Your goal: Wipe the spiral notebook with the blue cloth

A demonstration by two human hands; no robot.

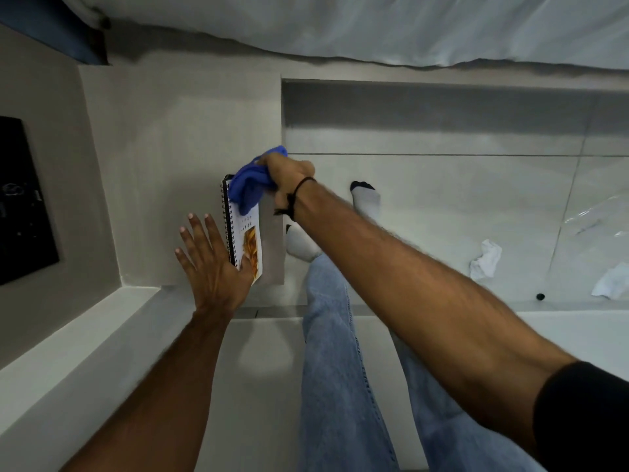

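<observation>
Bunched in the right hand's [287, 175] tight grip, the cloth [248, 187] presses on the far end of the notebook [246, 233], which lies on the counter [177, 158] while the left hand [212, 264], fingers spread, steadies its near end.

One notebook [245, 229] and one cloth [250, 185] are lying mid-frame, with two hands, left [212, 264] and right [289, 175], working there. Two socked feet [367, 199] and two crumpled white scraps [485, 260] are showing at right.
</observation>
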